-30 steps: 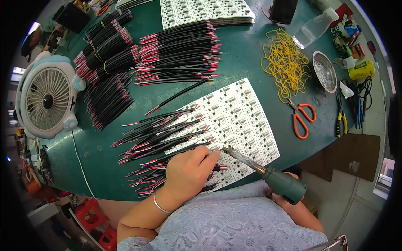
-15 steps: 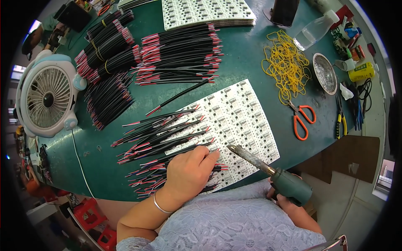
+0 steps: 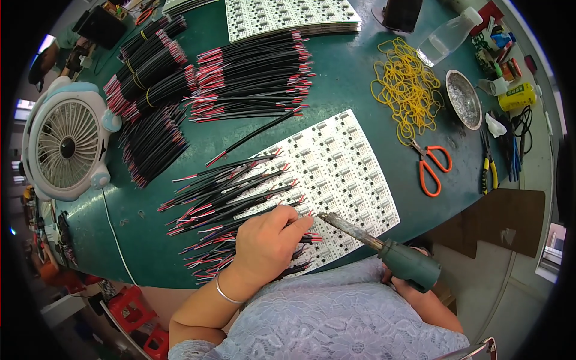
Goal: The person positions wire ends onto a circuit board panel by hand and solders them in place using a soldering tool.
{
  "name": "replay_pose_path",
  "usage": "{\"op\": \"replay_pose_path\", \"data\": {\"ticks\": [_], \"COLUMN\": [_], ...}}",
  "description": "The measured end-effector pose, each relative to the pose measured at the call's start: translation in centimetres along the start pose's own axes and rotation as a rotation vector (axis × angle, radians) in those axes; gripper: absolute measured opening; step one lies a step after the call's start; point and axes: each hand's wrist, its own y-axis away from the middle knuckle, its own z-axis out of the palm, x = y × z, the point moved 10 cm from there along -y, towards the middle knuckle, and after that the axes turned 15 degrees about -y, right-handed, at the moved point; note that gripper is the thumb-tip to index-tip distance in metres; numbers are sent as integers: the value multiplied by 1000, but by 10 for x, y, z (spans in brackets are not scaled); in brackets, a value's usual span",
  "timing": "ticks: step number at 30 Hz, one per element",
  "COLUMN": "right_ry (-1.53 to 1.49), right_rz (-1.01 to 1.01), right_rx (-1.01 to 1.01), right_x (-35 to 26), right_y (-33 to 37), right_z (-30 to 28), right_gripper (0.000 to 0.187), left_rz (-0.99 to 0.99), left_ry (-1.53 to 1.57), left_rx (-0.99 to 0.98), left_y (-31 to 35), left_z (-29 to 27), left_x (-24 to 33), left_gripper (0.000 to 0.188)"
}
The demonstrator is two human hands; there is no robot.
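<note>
My left hand (image 3: 267, 240) rests over the lower part of a white circuit board panel (image 3: 351, 165), thumb and forefinger pinched on a wire (image 3: 311, 213) whose end barely shows. Rows of short black wires (image 3: 240, 211) with stripped red and white ends lie across the panel's left side, some of them under this hand. From the right, my right hand (image 3: 403, 287) grips the green handle of a soldering iron (image 3: 410, 265); the handle hides most of the fingers. The iron's tip is just to the right of my left fingertips, close over the panel.
Bundled black wires (image 3: 147, 66) and a stack of panels (image 3: 294, 18) lie at the back. A fan (image 3: 67, 144) stands left. On the right are yellow rubber bands (image 3: 405, 90), orange-handled scissors (image 3: 429, 171), a metal bowl (image 3: 464, 101), a bottle (image 3: 447, 41) and pliers (image 3: 487, 165).
The soldering iron's tip has moved left and slightly down, nearer my left fingertips. My left hand keeps its pinch at about the same spot on the panel. The whole view has shifted slightly.
</note>
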Motion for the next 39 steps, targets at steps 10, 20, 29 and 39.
{"op": "replay_pose_path", "data": {"ticks": [10, 20, 29, 39], "right_ry": [151, -323, -502, -498], "right_rz": [-69, -185, -206, -2], "right_rx": [-60, 643, 458, 91], "right_x": [0, 4, -9, 35], "right_y": [-2, 13, 8, 30], "right_z": [6, -97, -65, -16], "right_gripper": [32, 47, 53, 55], "left_rz": [8, 9, -235, -68], "left_ry": [18, 11, 215, -19], "left_rx": [-28, -25, 266, -36], "left_y": [-2, 2, 33, 12], "left_z": [3, 2, -66, -10], "left_x": [-2, 1, -17, 21], "left_gripper": [28, 29, 30, 24]}}
